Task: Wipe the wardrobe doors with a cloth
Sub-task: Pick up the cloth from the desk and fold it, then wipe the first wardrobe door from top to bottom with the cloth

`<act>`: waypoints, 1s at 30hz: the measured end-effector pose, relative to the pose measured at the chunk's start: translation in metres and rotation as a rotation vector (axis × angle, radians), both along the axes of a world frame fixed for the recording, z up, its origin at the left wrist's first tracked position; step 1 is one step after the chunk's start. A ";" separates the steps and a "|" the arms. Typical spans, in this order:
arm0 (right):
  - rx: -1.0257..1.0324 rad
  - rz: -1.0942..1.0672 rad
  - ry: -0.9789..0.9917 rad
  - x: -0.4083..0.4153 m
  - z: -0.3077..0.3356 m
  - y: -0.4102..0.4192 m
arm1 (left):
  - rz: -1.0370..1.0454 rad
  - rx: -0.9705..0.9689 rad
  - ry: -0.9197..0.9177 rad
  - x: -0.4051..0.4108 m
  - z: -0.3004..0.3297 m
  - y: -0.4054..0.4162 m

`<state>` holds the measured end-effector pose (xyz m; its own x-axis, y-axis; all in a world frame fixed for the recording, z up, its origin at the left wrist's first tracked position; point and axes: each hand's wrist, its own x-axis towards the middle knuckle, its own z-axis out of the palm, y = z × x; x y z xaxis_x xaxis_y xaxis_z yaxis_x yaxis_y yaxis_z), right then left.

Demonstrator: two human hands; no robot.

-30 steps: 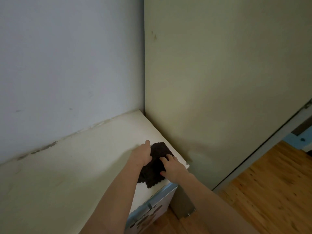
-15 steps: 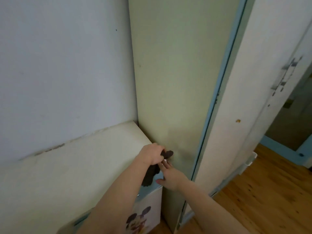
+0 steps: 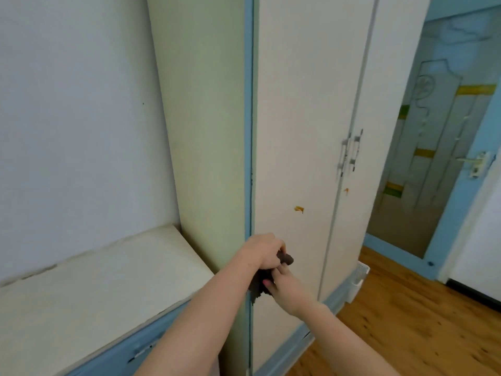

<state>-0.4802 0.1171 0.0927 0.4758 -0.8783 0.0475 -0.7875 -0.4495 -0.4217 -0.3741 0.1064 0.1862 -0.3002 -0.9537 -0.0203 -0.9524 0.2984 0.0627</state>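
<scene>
A dark brown cloth hangs bunched between both hands, in front of the lower wardrobe. My left hand grips its top from above, fingers curled round it. My right hand holds the cloth's lower part from the right, its fingers on the fabric. The white wardrobe's left door rises just behind the hands and carries an orange smear. The right door has a smaller orange mark. Two metal handles sit where the doors meet.
A low white cabinet with blue front stands left of the wardrobe's cream side panel. A white plastic piece sits on the wooden floor by the wardrobe's base. A blue-framed glass door is at the right.
The cloth has been lifted off the low cabinet's top by both hands. The view has swung right and up, from the side panel to the wardrobe's door fronts.
</scene>
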 end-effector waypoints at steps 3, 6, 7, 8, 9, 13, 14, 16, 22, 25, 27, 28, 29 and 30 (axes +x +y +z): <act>-0.107 -0.076 -0.037 -0.030 0.017 -0.006 | -0.007 -0.072 0.139 -0.026 0.020 -0.002; -0.200 -0.169 -0.119 -0.051 0.038 -0.018 | -0.027 -0.230 0.259 -0.048 0.046 -0.008; -0.233 -0.192 -0.154 -0.057 0.047 -0.022 | -0.029 -0.291 0.301 -0.054 0.055 -0.010; -0.279 -0.208 -0.195 -0.062 0.059 -0.029 | -0.025 -0.352 0.348 -0.060 0.069 -0.016; -0.324 -0.217 -0.239 -0.066 0.070 -0.034 | -0.017 -0.401 0.398 -0.063 0.080 -0.019; -0.543 -0.215 -0.384 -0.078 0.128 -0.061 | -0.024 -0.537 0.534 -0.073 0.136 -0.042; -0.586 -0.219 -0.407 -0.079 0.144 -0.067 | -0.028 -0.561 0.545 -0.074 0.150 -0.048; -0.688 -0.249 -0.437 -0.079 0.174 -0.081 | -0.030 -0.613 0.540 -0.076 0.179 -0.061; -1.109 -0.374 -0.457 -0.072 0.265 -0.156 | -0.058 -0.801 0.524 -0.082 0.276 -0.106; -1.247 -0.411 -0.557 -0.067 0.314 -0.186 | -0.137 -0.884 0.625 -0.085 0.321 -0.117; -1.352 -0.419 -0.617 -0.066 0.343 -0.201 | -0.211 -0.953 0.695 -0.088 0.343 -0.126; -1.409 -0.416 -0.633 -0.067 0.357 -0.209 | -0.239 -0.996 0.713 -0.088 0.353 -0.130; -1.474 -0.412 -0.641 -0.067 0.371 -0.218 | -0.261 -1.041 0.718 -0.087 0.364 -0.136; -1.533 -0.409 -0.643 -0.068 0.384 -0.228 | -0.275 -1.082 0.717 -0.087 0.376 -0.142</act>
<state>-0.5483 -0.1108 0.4770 -0.1826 0.0993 0.9782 -0.8342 -0.5422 -0.1006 -0.4610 -0.0353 0.5620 -0.1098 -0.2951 0.9491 -0.7093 0.6922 0.1332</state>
